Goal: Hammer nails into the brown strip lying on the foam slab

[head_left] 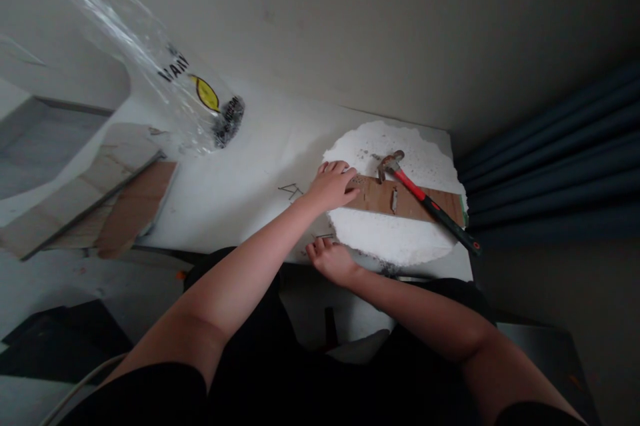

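A brown wooden board (415, 203) lies across a round white foam slab (395, 239) on the white table (250, 173). My left hand (333, 186) grips the board's left end, fingers curled over its far edge. A claw hammer (425, 199) with a red and black handle rests diagonally on the board, untouched, its rusty head (390, 163) on the foam. My right hand (330, 258) sits at the table's near edge beside the foam, fingers curled down by a thin nail (324, 236); whether it holds anything is hidden. A small metal piece (394, 199) lies on the board.
Loose nails (293, 191) lie on the table left of the board. A clear plastic bag (200, 103) with a yellow logo hangs at upper left. Wooden planks (115, 206) lean at the table's left end. A dark blue curtain (560, 166) hangs on the right.
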`<move>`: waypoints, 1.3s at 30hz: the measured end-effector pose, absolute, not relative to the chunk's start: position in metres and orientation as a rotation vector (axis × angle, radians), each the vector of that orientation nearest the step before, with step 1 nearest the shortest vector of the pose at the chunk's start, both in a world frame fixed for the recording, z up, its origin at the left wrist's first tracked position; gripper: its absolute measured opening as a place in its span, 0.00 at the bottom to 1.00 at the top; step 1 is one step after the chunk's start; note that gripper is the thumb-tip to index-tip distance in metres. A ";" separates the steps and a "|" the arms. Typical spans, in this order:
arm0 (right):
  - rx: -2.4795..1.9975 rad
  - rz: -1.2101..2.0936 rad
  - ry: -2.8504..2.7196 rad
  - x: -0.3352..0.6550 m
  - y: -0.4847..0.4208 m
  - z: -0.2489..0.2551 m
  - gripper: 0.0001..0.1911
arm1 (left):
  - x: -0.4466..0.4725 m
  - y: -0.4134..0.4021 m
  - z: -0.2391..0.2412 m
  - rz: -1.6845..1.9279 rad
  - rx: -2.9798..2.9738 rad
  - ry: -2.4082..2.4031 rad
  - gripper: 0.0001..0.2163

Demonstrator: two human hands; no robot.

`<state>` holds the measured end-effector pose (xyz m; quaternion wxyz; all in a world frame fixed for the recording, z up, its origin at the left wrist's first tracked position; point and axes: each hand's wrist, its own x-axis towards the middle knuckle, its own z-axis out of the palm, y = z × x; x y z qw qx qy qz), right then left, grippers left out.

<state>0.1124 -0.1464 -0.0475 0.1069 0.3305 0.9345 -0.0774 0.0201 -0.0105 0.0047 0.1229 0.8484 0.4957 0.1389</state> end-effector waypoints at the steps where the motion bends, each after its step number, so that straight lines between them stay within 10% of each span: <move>1: 0.979 -0.228 2.749 0.111 -0.144 -0.050 0.13 | 0.020 -0.011 0.004 0.408 2.477 1.445 0.18; 15: 1.314 -0.028 2.683 0.111 -0.154 -0.052 0.21 | -0.031 0.019 0.018 0.507 2.206 1.693 0.15; 26: 1.070 -0.253 2.713 0.114 -0.168 -0.030 0.15 | -0.054 -0.019 -0.017 -0.542 2.164 1.344 0.06; 32: 0.649 -0.452 2.798 0.129 -0.206 -0.034 0.09 | -0.017 -0.084 -0.049 -0.206 2.125 1.401 0.21; 39: 0.670 -0.455 2.789 0.143 -0.200 -0.036 0.08 | -0.032 -0.095 -0.064 -0.116 2.340 1.229 0.11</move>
